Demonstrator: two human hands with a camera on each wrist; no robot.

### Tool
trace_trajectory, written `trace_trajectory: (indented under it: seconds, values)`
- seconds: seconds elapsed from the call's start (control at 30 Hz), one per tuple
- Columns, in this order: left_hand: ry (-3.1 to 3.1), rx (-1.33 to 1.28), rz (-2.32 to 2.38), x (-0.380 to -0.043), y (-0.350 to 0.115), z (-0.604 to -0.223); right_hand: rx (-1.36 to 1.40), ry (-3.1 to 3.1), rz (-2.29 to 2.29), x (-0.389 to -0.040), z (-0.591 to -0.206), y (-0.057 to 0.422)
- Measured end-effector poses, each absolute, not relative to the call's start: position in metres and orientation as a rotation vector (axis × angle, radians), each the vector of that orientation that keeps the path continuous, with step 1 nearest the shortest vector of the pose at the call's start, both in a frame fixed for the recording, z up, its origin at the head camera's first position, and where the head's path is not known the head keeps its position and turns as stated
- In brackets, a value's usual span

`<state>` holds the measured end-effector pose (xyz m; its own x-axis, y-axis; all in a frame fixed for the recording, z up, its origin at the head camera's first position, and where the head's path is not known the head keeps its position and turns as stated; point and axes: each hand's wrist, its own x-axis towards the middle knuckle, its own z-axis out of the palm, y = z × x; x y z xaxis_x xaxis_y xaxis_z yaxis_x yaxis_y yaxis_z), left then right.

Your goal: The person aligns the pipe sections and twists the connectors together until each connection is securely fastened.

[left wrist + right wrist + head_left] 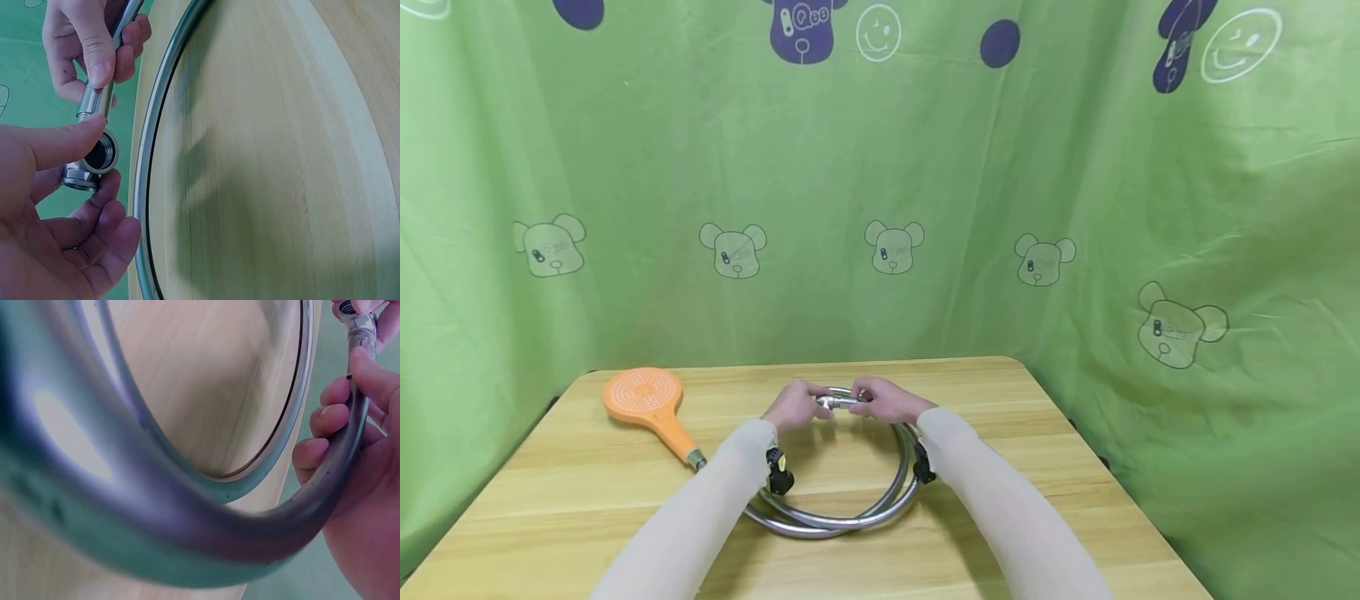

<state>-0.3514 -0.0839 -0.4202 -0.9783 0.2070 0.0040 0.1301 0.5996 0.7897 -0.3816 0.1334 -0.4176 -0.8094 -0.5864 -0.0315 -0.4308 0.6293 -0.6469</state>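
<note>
An orange shower head [643,393] lies at the table's left, its handle joined to a silver metal shower hose [857,523]. The hose lies in loops on the table, around and below the hands. My left hand [793,406] pinches a chrome threaded pipe fitting [76,172] between thumb and fingers; one of its round openings shows inner thread. From the other side, my right hand [887,400] grips the hose's end, fingers curled round it in the right wrist view. The hose's end connector [95,103] meets the fitting; how far it is screwed in, I cannot tell.
The light wooden table [550,500] ends just beyond the hands. Green curtains [820,150] printed with bear faces hang behind it and at both sides. A black wrist camera [779,473] sits on the left wrist, another [923,464] on the right, close to the hose loops.
</note>
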Motion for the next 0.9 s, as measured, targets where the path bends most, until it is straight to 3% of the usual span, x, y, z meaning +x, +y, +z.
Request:
trace_trajectory:
  seconds: [0.33, 0.9]
  values:
    - [2.712, 0.316, 1.328, -0.3526, -0.0846, -0.4255, -0.742, 2.525, -0.903, -0.3801, -0.4163, 0.1335]
    - [2.73, 0.332, 1.352, -0.3527, -0.0846, -0.4239, -0.858, 2.601, -0.93, -0.3807, -0.4151, 0.1307]
